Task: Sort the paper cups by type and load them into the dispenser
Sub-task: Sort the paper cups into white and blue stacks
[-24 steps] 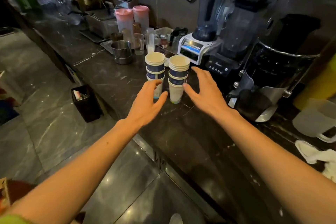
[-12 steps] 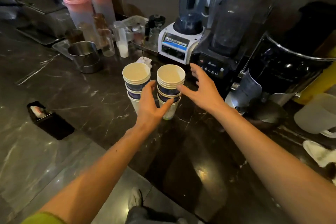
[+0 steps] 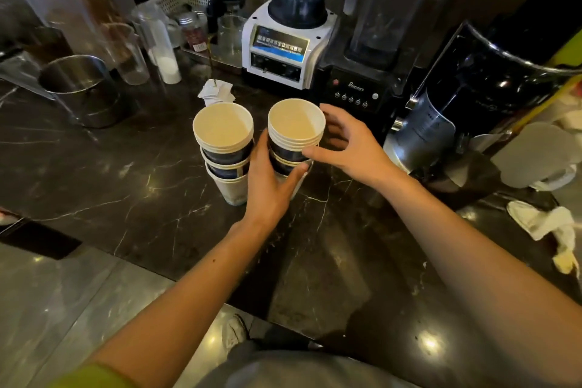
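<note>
Two stacks of paper cups on a dark marble counter, both hands at the right-hand stack.

Left stack and right stack stand upright, side by side, toward the counter's back edge, in front of the white blender base and black blender base. Left hand wraps the right stack's lower cups, fingers between the stacks. Right hand is spread around its upper rims, thumb touching; firm grip cannot be told. Steel pot stands toward the left edge.
</note>
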{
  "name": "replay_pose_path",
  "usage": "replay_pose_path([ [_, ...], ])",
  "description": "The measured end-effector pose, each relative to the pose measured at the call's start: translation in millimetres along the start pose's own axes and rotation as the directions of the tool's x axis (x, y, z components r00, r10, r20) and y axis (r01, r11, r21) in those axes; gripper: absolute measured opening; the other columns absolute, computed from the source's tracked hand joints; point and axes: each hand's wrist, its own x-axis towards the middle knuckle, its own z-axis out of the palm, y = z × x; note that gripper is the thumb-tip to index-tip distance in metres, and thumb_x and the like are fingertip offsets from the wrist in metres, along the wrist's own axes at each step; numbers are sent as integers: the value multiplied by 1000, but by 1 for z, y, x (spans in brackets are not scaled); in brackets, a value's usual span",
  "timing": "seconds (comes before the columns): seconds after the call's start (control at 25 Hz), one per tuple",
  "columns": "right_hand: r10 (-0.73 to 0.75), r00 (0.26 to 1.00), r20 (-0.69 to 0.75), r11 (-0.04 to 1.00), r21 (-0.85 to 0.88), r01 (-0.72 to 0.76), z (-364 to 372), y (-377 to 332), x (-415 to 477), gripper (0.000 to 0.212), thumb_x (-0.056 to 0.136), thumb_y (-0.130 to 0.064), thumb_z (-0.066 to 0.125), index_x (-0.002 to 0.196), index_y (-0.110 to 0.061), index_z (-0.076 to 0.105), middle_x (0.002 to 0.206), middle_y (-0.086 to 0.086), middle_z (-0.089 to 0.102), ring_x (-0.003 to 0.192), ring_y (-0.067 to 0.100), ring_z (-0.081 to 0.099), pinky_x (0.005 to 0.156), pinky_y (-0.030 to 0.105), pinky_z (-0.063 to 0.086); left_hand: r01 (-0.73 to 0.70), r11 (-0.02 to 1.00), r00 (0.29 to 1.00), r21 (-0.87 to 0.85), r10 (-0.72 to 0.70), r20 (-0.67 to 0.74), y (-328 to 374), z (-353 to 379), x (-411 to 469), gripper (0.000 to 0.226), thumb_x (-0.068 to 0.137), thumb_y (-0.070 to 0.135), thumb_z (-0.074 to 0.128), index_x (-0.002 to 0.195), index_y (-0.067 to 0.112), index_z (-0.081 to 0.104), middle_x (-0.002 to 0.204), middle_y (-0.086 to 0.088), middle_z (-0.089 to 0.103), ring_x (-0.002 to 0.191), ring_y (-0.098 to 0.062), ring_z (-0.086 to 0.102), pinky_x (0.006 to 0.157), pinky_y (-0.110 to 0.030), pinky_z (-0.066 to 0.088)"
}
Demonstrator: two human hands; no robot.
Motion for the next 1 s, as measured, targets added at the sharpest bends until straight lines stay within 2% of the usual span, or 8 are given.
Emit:
replay_pose_path([
  [0.2,-42,999,20,996,-79,43,-6,-1,8,106,57,-63,78,146,-22,39,140,-3,48,129,16,47,106,47,45,33,994,999,101,-32,-9,-1,10,7,86,77,36,79,147,17,33,142,-5,34,133,-18,41,115,-39,34],
  [0.4,-71,996,50,993,-86,75,-5,-1,12,106,55,-62,81,146,-22,41,141,-3,51,130,16,47,108,47,43,29,999,1000,12,-29,-11,0,11,4,82,77,31,80,143,17,33,143,-1,42,133,-10,41,114,-36,36],
  [0.6,-86,995,-48,994,-65,83,-8,-1,10,101,58,-62,79,144,-25,44,143,-4,52,133,16,45,111,47,40,30,999,999,-40,-28,36,1,11,8,81,80,31,77,146,17,32,145,4,47,135,-7,42,113,-34,38],
  [0.68,-126,989,-81,992,-19,124,-14,-7,8,93,60,-58,81,140,-24,49,136,-6,58,127,12,52,107,42,45,26,999,999,-31,-24,45,0,10,9,81,81,34,76,146,19,32,146,4,46,135,-7,42,112,-31,38],
  [0.76,-156,980,-126,986,37,162,-22,-15,7,74,68,-43,83,133,-21,54,125,-9,62,119,5,58,102,35,50,20,999,998,-27,-18,59,0,9,9,81,81,35,76,146,22,31,146,5,46,135,-6,42,112,-30,38],
  [0.88,-180,959,-219,966,142,214,-37,-32,3,43,79,-17,79,116,-26,59,111,-15,62,104,-12,59,85,13,50,19,999,998,-27,-18,53,-3,9,10,81,80,35,77,146,22,32,146,6,46,135,-7,43,112,-34,40],
  [0.96,-159,939,-305,953,200,227,-47,-39,-2,44,81,-14,77,118,-26,57,110,-19,59,100,-17,58,81,7,46,18,999,998,-31,-16,53,-5,9,8,80,79,38,76,145,22,33,145,5,47,134,-8,45,110,-38,42],
  [1.0,-139,925,-355,947,226,229,-52,-42,-5,52,79,-20,79,125,-21,55,114,-18,60,104,-15,58,84,9,46,18,999,998,-33,-17,53,-5,10,8,80,79,40,75,145,21,34,144,5,48,133,-9,45,110,-40,42],
])
